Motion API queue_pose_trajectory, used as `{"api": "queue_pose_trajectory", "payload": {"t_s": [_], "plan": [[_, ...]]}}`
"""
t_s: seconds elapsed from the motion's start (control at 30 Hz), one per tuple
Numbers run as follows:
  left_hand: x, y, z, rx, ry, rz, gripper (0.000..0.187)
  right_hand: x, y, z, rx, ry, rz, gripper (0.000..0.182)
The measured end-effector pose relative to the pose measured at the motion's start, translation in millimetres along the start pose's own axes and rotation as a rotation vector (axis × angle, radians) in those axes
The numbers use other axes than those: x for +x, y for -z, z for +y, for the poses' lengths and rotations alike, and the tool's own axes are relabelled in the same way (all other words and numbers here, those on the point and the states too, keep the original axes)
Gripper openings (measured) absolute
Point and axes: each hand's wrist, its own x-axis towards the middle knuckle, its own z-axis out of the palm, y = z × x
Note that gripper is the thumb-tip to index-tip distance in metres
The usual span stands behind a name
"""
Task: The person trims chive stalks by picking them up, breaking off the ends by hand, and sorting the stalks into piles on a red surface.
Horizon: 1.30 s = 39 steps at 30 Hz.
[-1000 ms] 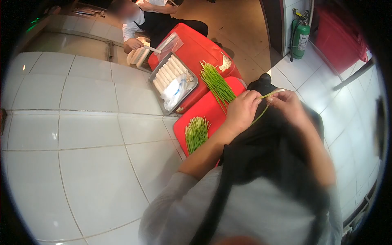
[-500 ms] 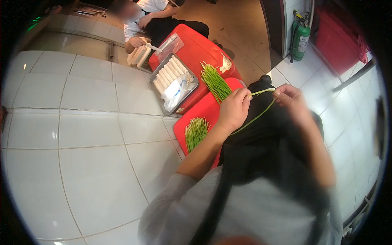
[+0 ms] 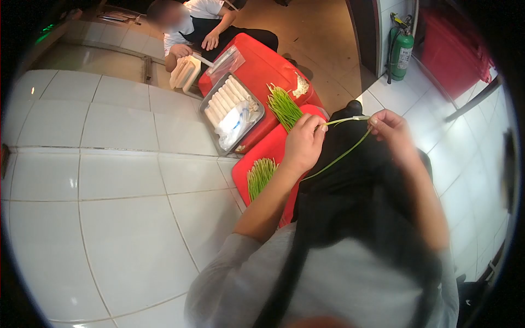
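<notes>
Over the black apron on my lap, a long thin green stalk, like a garlic scape, is stretched between my hands. My left hand pinches it on one side, and the pale tip end lies by the fingertips of my right hand, which are also closed on it. The rest of the stalk loops down below both hands. To the left, one bunch of similar green stalks and a second bunch lie on a red surface; my left forearm partly covers the second.
A metal tray with white rolls and a plastic bag sits on a red container. Across from me, a co-worker holds a pale strip-like item. A fire extinguisher and red bin stand at right.
My left hand has shifted slightly left and down, away from my right hand, so more stalk shows between them. The co-worker's hand has moved lower.
</notes>
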Motion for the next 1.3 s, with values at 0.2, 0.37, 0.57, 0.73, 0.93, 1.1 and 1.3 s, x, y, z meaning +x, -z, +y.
{"api": "queue_pose_trajectory", "payload": {"t_s": [0.2,0.37,0.57,0.73,0.93,1.1,1.3], "plan": [[-1,1,-3,-0.017,0.011,-0.030,0.009,1,0,1,0.004,-0.001,0.008,0.011],[-1,0,-12,-0.003,0.004,0.010,0.010,1,3,1,0.026,-0.005,0.051,0.010],[-2,7,-21,0.024,0.040,0.058,0.010,2,9,0,0.088,-0.019,0.086,0.013],[-5,-6,-22,-0.283,0.192,-0.022,0.011,2,4,1,0.197,-0.046,0.070,0.013],[-8,-28,-20,-0.472,0.295,-0.219,0.013,1,-1,4,0.215,-0.052,0.041,0.013],[-12,-39,-7,-0.759,0.502,-0.510,0.012,1,-1,7,0.254,-0.038,0.099,0.014],[-16,-54,-2,-0.940,0.528,-0.421,0.013,4,5,11,0.327,-0.013,0.108,0.019]]}}
